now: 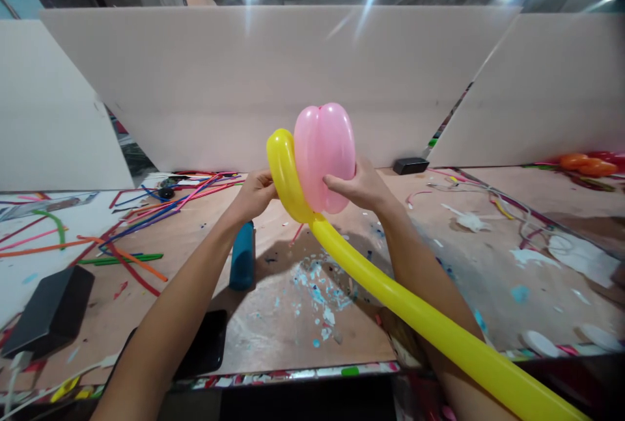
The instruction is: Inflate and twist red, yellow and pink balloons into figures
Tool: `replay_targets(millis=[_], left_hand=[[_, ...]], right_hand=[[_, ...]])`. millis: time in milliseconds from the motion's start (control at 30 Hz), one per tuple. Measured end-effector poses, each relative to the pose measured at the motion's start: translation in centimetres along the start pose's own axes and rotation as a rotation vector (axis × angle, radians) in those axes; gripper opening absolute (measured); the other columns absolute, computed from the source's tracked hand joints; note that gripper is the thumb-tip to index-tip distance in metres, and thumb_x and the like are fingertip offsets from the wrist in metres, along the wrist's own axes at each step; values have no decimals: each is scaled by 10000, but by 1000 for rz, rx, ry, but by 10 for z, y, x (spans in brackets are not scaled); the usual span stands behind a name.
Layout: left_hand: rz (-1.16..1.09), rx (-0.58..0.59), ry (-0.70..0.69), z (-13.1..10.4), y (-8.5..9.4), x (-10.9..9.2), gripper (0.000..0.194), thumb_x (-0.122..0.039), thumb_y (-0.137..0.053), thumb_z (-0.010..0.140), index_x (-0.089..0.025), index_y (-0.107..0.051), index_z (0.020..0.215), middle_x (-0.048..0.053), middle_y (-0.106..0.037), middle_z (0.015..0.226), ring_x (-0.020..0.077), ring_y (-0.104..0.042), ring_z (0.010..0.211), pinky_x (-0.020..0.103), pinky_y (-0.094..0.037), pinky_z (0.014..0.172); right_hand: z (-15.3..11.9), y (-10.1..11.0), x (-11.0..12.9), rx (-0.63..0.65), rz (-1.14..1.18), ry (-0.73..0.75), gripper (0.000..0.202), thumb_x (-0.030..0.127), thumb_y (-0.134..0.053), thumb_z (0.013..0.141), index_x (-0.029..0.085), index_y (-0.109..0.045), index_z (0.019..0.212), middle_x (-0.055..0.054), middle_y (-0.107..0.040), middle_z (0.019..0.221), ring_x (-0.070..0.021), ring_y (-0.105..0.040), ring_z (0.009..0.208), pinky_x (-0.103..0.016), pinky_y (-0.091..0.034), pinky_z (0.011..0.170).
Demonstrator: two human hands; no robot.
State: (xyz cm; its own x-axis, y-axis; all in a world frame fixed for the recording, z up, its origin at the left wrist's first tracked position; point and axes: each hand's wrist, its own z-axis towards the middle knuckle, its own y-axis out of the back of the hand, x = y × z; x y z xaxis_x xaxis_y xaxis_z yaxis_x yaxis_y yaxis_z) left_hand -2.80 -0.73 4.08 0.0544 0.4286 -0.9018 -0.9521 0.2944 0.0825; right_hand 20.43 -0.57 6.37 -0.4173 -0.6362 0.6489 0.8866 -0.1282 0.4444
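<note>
A pink balloon bundle (318, 154) of rounded lobes is held up over the table. Against its left side curves a bent loop of a long yellow balloon (390, 287), whose straight length runs down to the lower right past my right forearm. My left hand (258, 193) pinches the yellow loop from its left side, fingertips partly behind it. My right hand (359, 183) wraps around the right side of the pink balloon, thumb across its front. The far fingers of my right hand are hidden behind the pink lobes.
Uninflated balloons (180, 200) lie scattered at left, near a dark box-shaped device (51, 310) with a cable. A blue cylinder (243, 256) and a black phone (208, 343) lie near my left arm. Paint flakes (322, 297) litter the wooden tabletop (273, 336). White panels (244, 82) stand behind.
</note>
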Motion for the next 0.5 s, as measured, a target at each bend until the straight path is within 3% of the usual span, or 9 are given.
replay_targets(millis=[133,300,400,500], left_hand=[[56,-11,23,5,1,-3,241,-255,-769,667,-162,-756,889,65,-737,832,224,-688,738,332,-565,679],[63,65,-4,8,0,4,270,-249,-786,653,-157,-744,903,77,-737,868,263,-682,873,365,-565,776],[112,36,0,7,-1,10,223,-243,-787,641,-141,-731,831,83,-729,843,271,-679,845,379,-562,763],[49,-7,-23,5,1,13,206,-261,-761,674,-140,-729,838,78,-728,838,270,-681,848,381,-565,760]], right_hand=[[-2,-9,9,-156,-185,37,334,425,-705,700,202,-630,937,-52,-664,819,-232,-605,721,-396,-522,670],[-4,-25,9,-4,-179,27,325,446,-692,726,207,-621,934,-38,-656,776,-212,-594,676,-372,-512,628],[-4,-28,7,64,-130,18,391,464,-712,718,201,-616,991,-59,-681,890,-236,-625,770,-380,-522,683],[0,-26,-1,169,128,11,535,515,-720,716,205,-576,1128,-81,-669,1091,-260,-633,951,-368,-535,763]])
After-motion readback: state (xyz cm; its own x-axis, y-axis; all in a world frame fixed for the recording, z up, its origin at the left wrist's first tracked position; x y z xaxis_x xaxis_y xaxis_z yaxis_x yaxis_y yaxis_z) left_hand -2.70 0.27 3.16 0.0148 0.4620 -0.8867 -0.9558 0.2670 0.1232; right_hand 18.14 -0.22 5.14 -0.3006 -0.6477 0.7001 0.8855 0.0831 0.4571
